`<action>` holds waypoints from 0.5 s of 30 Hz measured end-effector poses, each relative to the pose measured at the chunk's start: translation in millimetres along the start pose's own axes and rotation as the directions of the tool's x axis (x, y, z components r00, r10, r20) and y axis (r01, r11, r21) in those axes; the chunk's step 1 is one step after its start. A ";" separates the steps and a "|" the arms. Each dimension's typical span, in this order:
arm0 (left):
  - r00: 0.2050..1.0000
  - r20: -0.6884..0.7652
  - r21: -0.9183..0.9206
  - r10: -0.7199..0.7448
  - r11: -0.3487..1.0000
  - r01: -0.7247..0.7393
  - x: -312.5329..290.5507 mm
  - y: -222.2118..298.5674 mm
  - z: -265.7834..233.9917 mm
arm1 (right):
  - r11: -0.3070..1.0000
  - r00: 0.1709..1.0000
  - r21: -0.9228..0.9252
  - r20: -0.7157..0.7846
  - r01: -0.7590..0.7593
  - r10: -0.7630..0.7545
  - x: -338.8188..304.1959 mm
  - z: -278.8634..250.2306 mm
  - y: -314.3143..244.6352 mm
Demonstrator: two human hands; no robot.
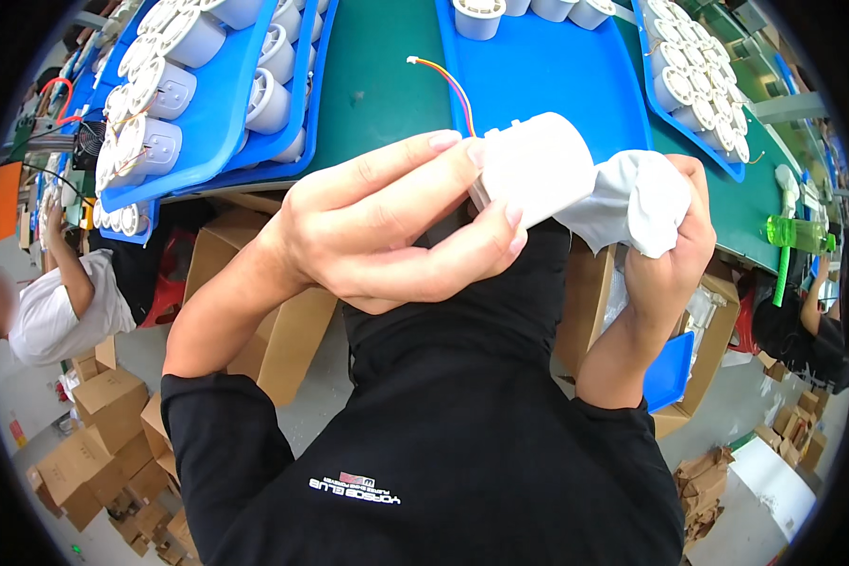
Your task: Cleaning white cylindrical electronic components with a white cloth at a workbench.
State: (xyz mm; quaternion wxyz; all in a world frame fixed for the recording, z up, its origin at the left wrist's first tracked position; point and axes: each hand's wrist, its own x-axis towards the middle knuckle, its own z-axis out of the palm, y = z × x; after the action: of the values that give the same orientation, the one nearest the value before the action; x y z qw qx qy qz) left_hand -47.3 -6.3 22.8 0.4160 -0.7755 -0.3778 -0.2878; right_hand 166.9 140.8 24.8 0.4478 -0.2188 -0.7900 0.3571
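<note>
In my left hand [396, 222] is a white cylindrical plastic unit [542, 165], gripped between thumb and fingers and held up in front of me. A thin bundle of coloured wires [453, 83] with a small white connector sticks up from its left side. My right hand [684, 212] clutches a pale cloth [637, 198], which lies against the unit's right side. The fingertips inside the cloth are hidden. Beyond the unit, a blue tray [575, 75] on the green table carries a few similar white units [479, 17] along its far side.
Stacked blue trays [193, 174] full of white units stand at the left. Another loaded tray [707, 141] sits at the right, near a green bottle [797, 233]. Open cardboard boxes [297, 349] flank me below the table edge. A co-worker [66, 302] sits at far left.
</note>
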 end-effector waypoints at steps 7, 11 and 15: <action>0.982 -0.064 -0.149 -0.180 0.974 0.169 11.0 -7.6 -2.7 | 0.999 0.999 0.017 -0.023 -0.035 0.036 -4.9 -3.9 3.8; 0.728 0.041 -0.317 -0.684 0.682 0.659 16.6 -7.2 0.2 | 0.997 0.996 0.023 -0.048 -0.068 0.069 -8.6 -5.2 8.8; 0.092 0.366 -0.839 -0.926 -0.286 0.463 16.7 11.8 18.2 | 0.992 0.993 0.071 -0.054 -0.101 0.105 -11.0 -1.6 6.7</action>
State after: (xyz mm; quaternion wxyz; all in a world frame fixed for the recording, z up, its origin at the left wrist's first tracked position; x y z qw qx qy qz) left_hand -26.0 10.8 21.6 -0.2474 -0.3257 -0.4581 -0.7893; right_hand 174.0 138.4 14.2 0.4585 -0.2539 -0.7517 0.4002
